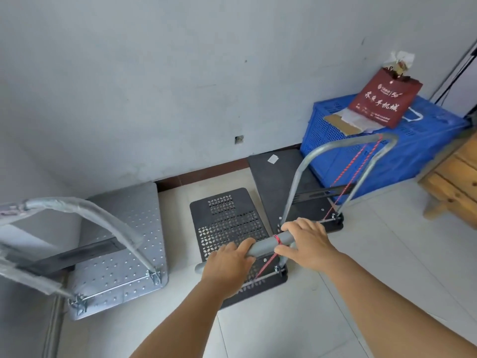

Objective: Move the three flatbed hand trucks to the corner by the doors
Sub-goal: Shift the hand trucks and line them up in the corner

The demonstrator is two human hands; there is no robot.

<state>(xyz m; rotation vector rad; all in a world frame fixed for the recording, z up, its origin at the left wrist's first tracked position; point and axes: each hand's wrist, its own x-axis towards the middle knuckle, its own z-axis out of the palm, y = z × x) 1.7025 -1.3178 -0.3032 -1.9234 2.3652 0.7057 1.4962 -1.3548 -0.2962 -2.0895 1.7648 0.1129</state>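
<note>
Three flatbed hand trucks stand side by side facing the wall. The middle one has a black perforated deck [227, 215] and a grey handle bar [265, 245] with red cord tied around it. My left hand [228, 260] and my right hand [305, 244] both grip that bar, one on each side of the cord. To the left is a silver dotted truck [124, 241] whose handle is wrapped in plastic film. To the right a black solid-deck truck [276, 182] has an upright grey handle [343, 148] strung with red cord.
A blue plastic crate [335, 140] sits against the wall at the right, with a dark red paper bag [384, 99] on top. A wooden cabinet [454, 182] stands at the far right. A grey door or panel edge [51, 319] runs down the left. The floor is light tile.
</note>
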